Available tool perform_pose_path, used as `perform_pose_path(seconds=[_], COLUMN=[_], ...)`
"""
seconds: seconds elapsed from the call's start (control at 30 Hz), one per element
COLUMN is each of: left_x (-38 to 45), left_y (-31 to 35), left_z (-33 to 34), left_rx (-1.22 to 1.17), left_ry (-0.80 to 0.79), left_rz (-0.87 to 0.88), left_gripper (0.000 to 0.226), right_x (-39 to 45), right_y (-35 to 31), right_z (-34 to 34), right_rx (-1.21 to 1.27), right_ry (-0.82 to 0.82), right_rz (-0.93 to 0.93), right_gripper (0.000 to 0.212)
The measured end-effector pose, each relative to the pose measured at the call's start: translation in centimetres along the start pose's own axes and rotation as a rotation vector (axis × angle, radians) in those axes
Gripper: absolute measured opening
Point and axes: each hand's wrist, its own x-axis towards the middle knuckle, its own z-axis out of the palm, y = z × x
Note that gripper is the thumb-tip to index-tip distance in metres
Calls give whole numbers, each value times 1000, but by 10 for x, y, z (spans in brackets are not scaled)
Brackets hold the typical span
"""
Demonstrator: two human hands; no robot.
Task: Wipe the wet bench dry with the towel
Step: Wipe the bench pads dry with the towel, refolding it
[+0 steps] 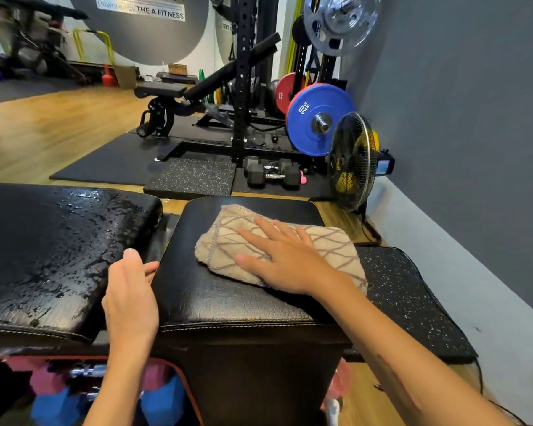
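Pressing flat on the towel (277, 244), the right hand (286, 259) has its fingers straight and spread, palm down, pinching nothing. The towel, beige with a brown criss-cross pattern, lies folded on the right-hand pad (228, 290) of the bench, toward that pad's far right side, its right edge reaching the pad's edge. This pad looks mostly matt and dry around the cloth. The left hand (130, 290) hovers at the gap between the two pads, fingers loosely curved, thumb up, holding nothing; whether it touches the pad edge I cannot tell. The left-hand pad (50, 247) is beaded with water drops and wet streaks across most of its top.

Under the bench at the near left sits an open bin with a red rim (191, 392), holding pink and blue dumbbells (56, 395), blurred. To the right of the bench a speckled black mat (413, 296) lies on the floor. Farther off stand a black fan (351, 161), a blue weight plate (317, 118) marked 20 kg, black hex dumbbells (271, 173) and a rack (243, 87)
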Motion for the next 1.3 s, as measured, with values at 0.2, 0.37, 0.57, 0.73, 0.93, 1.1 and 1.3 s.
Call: perform_pose_path(seconds=[0.2,0.37,0.57,0.73,0.93,1.1,1.3], left_x=[-1,-2,-1,1,-1,1,3], left_y=[-2,-1,0,-4,-3,-6,-7], left_z=[1,-1,-1,-4,-4,1,4], left_rx=[-52,-257,-295,-373,-452,-388,-455], left_ry=[3,-16,-41,-55,-32,-1,117], left_rz=[5,-26,-47,-61,-81,-34,-45], left_gripper=[47,66,74,52,46,58,41], right_x=[-2,-1,-1,-4,-41,-16,111], right_y=[0,0,0,-4,-41,-42,-26], right_z=[1,0,2,2,9,8,-2], right_rx=[-4,-24,-48,-87,-136,-113,-99], right_ry=[17,18,35,26,-28,-59,-28], right_rz=[-13,-12,-20,-23,-217,-239,-54], right_gripper=[64,64,65,64,64,68,71])
